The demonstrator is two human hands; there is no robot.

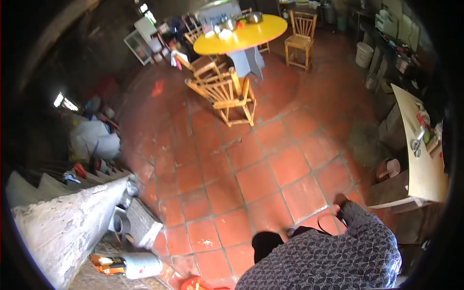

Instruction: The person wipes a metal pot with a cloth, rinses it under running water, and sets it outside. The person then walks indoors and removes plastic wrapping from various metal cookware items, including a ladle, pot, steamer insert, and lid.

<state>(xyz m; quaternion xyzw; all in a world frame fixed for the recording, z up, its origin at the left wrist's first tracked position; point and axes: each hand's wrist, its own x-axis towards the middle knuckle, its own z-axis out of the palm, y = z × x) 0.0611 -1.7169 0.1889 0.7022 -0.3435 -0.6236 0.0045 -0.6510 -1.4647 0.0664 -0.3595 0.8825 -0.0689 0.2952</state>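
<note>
My right arm, in a dark patterned sleeve, reaches out at the lower right. Only a small part of my right hand shows past the cuff, above the tiled floor. Its fingers are too hidden to read. A thin dark loop curves beside the hand; whether the hand holds it cannot be made out. My left hand is out of view. Close to the right arm stands a low cabinet with a pale board on top, bearing scissors.
A yellow round table with pots stands ahead, and bamboo chairs surround it. At left runs a whitewashed low wall. A white bucket and a pink dipper are on the right. An orange item lies at the bottom.
</note>
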